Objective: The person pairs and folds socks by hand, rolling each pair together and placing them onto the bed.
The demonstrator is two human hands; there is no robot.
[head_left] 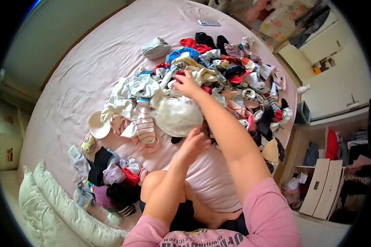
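A white, fluffy-looking bundle (178, 116) lies at the near edge of a wide heap of small clothes and socks (235, 82) on the pink bed sheet. My right hand (185, 84) reaches over the heap just beyond the bundle, fingers apart, with nothing visibly held. Near the bundle's lower right edge is my left hand (196, 144), slightly blurred; what its fingers do is unclear. Left of the bundle lie a red-striped white garment (144, 123) and pale shirts (127, 92).
A smaller pile of dark and purple clothes (111, 177) lies at the lower left, near white pillows (57, 201). A grey pouch (156, 48) and a phone-like object (209, 23) rest farther back. Open shelves with clothes (334, 148) stand at the right.
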